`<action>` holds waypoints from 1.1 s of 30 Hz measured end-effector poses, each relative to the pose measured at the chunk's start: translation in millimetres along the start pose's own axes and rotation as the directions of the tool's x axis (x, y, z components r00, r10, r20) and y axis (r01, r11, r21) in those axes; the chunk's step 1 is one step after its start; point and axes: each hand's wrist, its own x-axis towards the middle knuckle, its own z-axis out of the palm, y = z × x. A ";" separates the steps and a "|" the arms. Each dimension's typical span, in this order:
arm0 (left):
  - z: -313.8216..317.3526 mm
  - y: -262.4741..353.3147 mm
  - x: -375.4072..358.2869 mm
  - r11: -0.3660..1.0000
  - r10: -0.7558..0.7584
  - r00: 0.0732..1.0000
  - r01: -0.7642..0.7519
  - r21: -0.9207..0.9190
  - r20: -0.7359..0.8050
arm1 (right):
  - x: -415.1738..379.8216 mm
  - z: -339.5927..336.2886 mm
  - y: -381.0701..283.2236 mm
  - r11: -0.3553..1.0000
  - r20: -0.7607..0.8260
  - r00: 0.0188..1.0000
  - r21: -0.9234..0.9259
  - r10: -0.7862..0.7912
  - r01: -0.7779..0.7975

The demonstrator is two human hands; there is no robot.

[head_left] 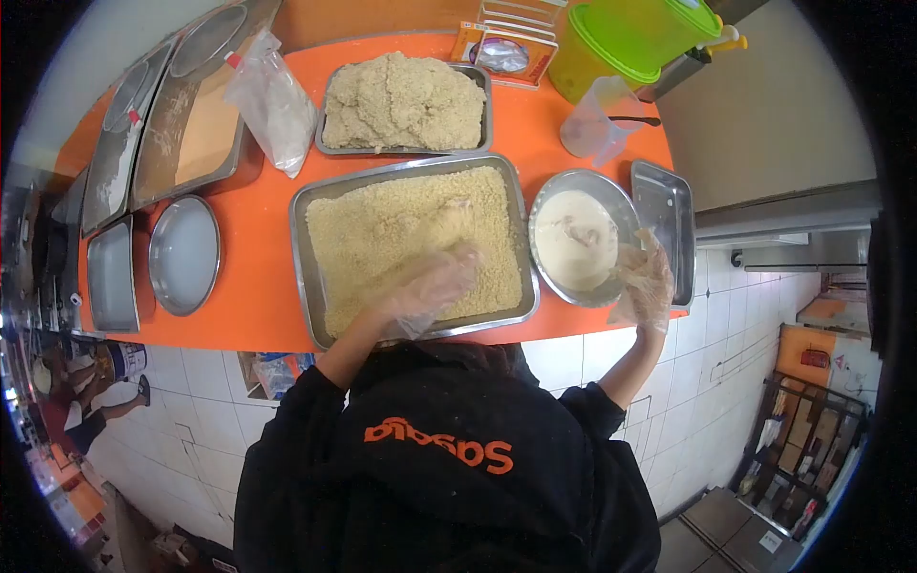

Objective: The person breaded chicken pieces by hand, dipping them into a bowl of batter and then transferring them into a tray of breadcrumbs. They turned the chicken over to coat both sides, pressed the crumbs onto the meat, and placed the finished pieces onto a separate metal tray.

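hands: 2 gloved, left (430, 286), right (648, 277) | crumb trays: 2 (415, 246) | batter bowl: 1 (576, 239)

- The left hand (430, 286) is blurred and wears a clear glove, pressed into the crumbs; whatever lies under its palm cannot be made out.
- A pale lump (449, 222) half buried in the crumb tray (315, 205) is coated over; what it is stays unclear.
- The right hand (645, 277), also gloved, is smeared at the bowl's rim; its grip cannot be read.
- The green tub (630, 38) is cut off by the top edge.
- The packet (506, 43) beside it has print too small to read.
- The stacked trays (143, 124) on the far left of the bench (258, 248) bend into the dark border.
- The person's own body hides the near bench edge.
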 end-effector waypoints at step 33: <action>-22.1 -32.5 23.5 0.823 0.338 0.652 0.145 0.549 -0.679 | 12.1 -0.9 0.5 0.988 -0.044 0.999 -0.156 0.000 -0.007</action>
